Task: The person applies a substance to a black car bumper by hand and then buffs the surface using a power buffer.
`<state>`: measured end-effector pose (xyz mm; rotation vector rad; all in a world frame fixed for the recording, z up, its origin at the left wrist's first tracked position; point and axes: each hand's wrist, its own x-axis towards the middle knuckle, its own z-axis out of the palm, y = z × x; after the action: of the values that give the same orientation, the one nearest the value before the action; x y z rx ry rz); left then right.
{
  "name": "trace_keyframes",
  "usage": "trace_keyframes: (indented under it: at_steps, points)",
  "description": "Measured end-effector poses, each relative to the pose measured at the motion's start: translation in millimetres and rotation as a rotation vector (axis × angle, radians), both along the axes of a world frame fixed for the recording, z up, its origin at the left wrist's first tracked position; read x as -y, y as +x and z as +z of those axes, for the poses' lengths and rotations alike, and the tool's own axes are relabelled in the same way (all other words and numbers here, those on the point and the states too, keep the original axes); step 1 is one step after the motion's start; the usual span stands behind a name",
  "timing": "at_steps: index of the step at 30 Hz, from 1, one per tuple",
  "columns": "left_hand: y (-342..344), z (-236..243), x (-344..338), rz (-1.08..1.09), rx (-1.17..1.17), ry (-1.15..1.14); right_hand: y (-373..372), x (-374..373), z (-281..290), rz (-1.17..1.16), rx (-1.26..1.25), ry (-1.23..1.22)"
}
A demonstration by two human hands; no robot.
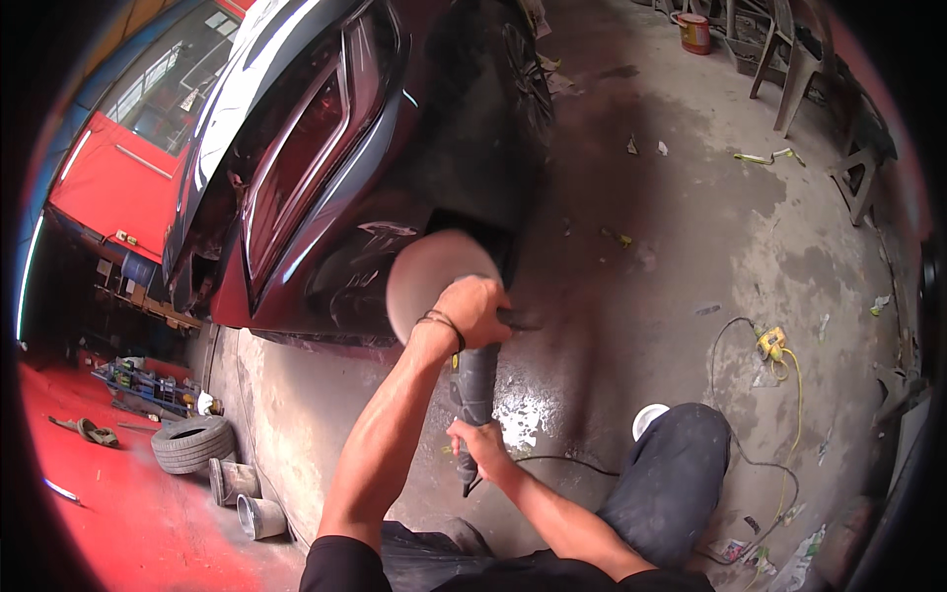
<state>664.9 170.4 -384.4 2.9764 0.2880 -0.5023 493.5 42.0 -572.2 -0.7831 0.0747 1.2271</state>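
Observation:
I hold a black power polisher (475,383) with a long body in both hands. Its round, pale pink pad (426,281) is up against the dark lower body of a car (434,148), and its edge looks blurred. My left hand (473,308), with a dark band at the wrist, is closed over the polisher's front end by the pad; a black side grip juts out past the fingers. My right hand (480,449) wraps round the rear of the body, where a black cord (567,461) leaves. Above the pad is the car's long red lamp (301,168).
A yellow plug connector (771,342) and its cords lie on the wet, stained floor at right, among scraps. A white round object (648,421) sits by my knee. At left are a tyre (192,444) and two buckets (260,516); chairs (789,69) stand far right.

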Motion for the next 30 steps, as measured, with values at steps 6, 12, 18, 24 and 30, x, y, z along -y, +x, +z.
trace_keyframes:
  at_steps: [6,12,18,24,30]
  points:
    - [-31,-11,2,0.023,-0.067,0.052,-29,16,4,0.096,-0.127,0.032]
    - [-32,-10,1,0.033,-0.027,-0.067,-17,13,-14,0.044,-0.013,-0.04]
    - [-59,-25,10,0.03,-0.035,-0.044,-42,24,-25,0.069,-0.082,-0.018]
    - [-58,-48,20,0.02,0.058,-0.157,-29,25,-65,-0.007,0.028,-0.094]
    - [-31,-59,30,-0.044,0.202,-0.187,13,26,-91,-0.081,0.17,-0.225]
